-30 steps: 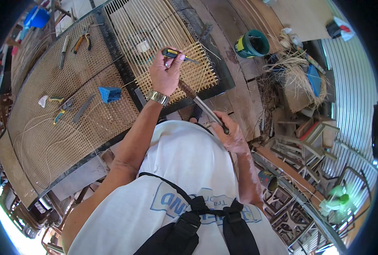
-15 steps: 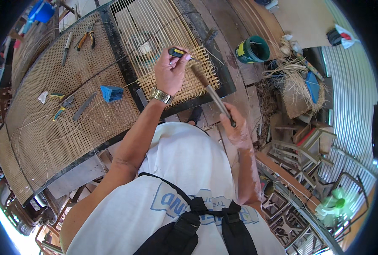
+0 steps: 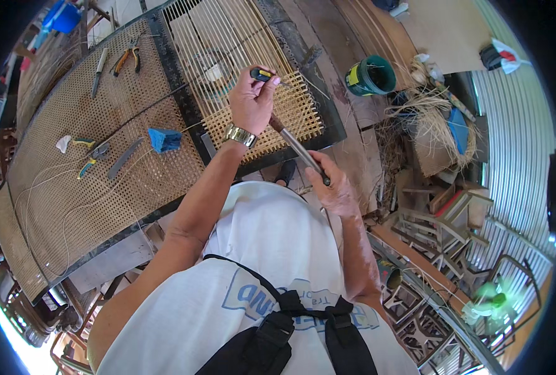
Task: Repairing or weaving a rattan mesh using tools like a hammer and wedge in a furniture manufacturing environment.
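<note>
Above the woven cane panel [image 3: 290, 119], my left hand [image 3: 253, 103] is closed on a screwdriver [image 3: 262, 75] with a black and yellow handle. Its thin shaft points right, over the weave. My right hand [image 3: 334, 187] grips a rod-like tool [image 3: 300, 150] by its dark lower end. This tool has a silver shaft and a brown far part, whose tip is hidden behind my left hand. The panel sits in a dark frame [image 3: 325, 134]; its near part is woven in a grid, while long parallel strands [image 3: 228, 37] run across the rest.
On the mesh-topped surface [image 3: 59, 156] to the left lie a knife [image 3: 99, 72], pliers [image 3: 134, 59], cutters [image 3: 93, 153], a flat blade [image 3: 125, 157] and a blue block [image 3: 164, 140]. A green bucket [image 3: 378, 75] stands right, near a heap of loose cane strips [image 3: 431, 112].
My right hand has moved left and slightly down with the rod-like tool, whose far end has gone behind my left hand. The left hand, with the screwdriver, has barely moved.
</note>
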